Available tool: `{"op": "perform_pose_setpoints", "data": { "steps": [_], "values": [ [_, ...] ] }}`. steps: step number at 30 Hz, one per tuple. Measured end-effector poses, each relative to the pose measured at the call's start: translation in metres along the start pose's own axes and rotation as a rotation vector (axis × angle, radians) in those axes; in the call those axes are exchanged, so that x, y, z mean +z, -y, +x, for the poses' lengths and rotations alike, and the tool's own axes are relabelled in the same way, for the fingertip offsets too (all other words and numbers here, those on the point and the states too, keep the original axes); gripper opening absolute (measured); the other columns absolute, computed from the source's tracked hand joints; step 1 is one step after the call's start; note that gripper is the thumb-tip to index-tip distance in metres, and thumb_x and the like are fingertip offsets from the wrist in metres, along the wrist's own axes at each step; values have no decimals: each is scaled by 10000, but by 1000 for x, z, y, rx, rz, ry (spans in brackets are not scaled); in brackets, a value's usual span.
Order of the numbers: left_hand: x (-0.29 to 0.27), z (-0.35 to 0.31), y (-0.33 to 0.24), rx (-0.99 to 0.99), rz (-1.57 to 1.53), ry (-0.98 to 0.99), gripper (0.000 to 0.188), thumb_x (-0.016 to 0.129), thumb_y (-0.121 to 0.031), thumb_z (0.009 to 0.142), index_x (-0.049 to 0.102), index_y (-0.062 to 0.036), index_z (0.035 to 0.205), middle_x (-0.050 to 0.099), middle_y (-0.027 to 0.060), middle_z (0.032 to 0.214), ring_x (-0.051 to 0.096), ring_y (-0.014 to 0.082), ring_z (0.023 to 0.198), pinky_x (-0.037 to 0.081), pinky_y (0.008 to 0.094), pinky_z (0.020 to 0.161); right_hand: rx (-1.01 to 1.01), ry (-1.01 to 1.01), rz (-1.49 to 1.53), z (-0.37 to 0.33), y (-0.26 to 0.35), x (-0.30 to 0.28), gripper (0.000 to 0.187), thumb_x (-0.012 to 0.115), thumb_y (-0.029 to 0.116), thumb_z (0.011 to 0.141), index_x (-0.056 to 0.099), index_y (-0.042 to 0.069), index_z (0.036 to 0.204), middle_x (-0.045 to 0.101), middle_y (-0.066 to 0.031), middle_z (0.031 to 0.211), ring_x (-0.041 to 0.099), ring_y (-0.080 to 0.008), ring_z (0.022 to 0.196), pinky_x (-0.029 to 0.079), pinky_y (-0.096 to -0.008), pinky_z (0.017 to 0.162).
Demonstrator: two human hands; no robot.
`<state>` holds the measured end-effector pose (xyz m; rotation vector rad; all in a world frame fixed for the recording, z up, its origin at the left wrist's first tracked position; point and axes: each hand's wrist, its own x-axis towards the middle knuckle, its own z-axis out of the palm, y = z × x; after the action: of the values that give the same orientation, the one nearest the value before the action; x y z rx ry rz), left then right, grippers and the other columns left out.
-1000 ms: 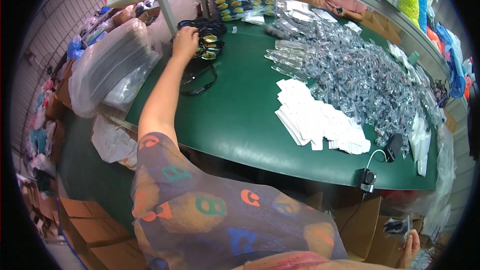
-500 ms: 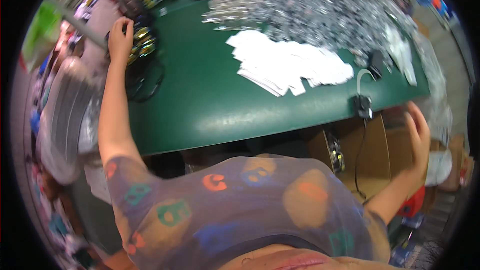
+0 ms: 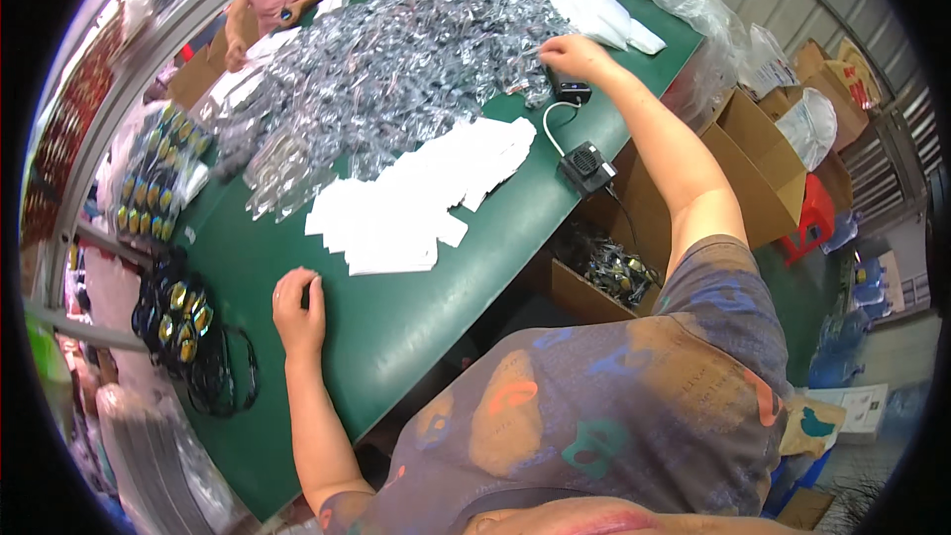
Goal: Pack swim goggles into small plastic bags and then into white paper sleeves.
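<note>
My left hand point(image 3: 299, 309) is over the green table point(image 3: 426, 337), fingers curled in; a dark spot shows between thumb and fingers, too small to name. Just beyond it lies a spread stack of white paper pieces point(image 3: 406, 208). My right arm stretches to the far right, and my right hand point(image 3: 580, 57) has its fingers drawn together at the edge of a wide heap of small clear plastic packets point(image 3: 396, 69) with dark contents. What those fingers grip is hidden. A small black box point(image 3: 571, 91) and a white cord point(image 3: 551, 129) sit close to that hand.
A black vented device point(image 3: 588, 168) is at the table's near edge. Black, gold-shiny items with straps point(image 3: 178, 322) lie at left, by a metal frame. Below stands a cardboard box point(image 3: 584, 292) of packets. A co-worker's hand point(image 3: 236, 55) is across the table.
The view has turned to the right. My left hand has left the black and gold items for the table near the paper. My right hand has moved from beside the table to the packet heap.
</note>
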<state>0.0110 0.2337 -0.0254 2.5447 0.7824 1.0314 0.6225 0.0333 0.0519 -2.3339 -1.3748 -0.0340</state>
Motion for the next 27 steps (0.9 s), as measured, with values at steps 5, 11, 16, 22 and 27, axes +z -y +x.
{"op": "perform_pose_setpoints", "data": {
  "steps": [5, 11, 16, 22, 27],
  "values": [
    [15, 11, 15, -171, -211, 67, 75, 684, -56, 912, 680, -8, 969, 706, 126, 988, 665, 296, 958, 510, 378, 914, 532, -391, 9, 23, -175, -31, 334, 589, 345, 914, 753, 184, 1157, 744, -123, 1135, 702, -333, 1066, 538, -446, 926],
    [12, 14, 7, -172, -74, 95, 40, 667, -20, 900, 654, -3, 934, 681, 124, 989, 642, 298, 994, 502, 392, 906, 705, -477, -238, 66, -198, -19, 544, 611, 277, 857, 592, 142, 1383, 605, -150, 1408, 557, -344, 1321, 458, -486, 1063],
    [13, 17, 4, -210, -66, 89, 24, 655, -7, 892, 636, -5, 907, 656, 145, 953, 628, 325, 975, 494, 411, 900, 692, -374, -299, 114, -205, -9, 621, 634, 311, 862, 514, 133, 1444, 527, -144, 1491, 494, -337, 1386, 431, -516, 1091],
    [21, 26, -2, -169, -11, 106, 22, 625, -20, 911, 629, -5, 896, 644, 145, 929, 621, 332, 953, 489, 418, 888, 657, -425, -274, 117, -273, -19, 403, 473, 197, 980, 621, 112, 1344, 688, -215, 1240, 662, -413, 1132, 518, -500, 972],
    [16, 16, -3, -129, -10, 95, 42, 619, -35, 926, 637, 4, 922, 656, 151, 958, 628, 333, 946, 495, 418, 878, 414, -871, 269, 75, -248, -52, 368, 530, 173, 1005, 630, 86, 1348, 724, -139, 1199, 703, -302, 1038, 550, -414, 883]
  ]
}}
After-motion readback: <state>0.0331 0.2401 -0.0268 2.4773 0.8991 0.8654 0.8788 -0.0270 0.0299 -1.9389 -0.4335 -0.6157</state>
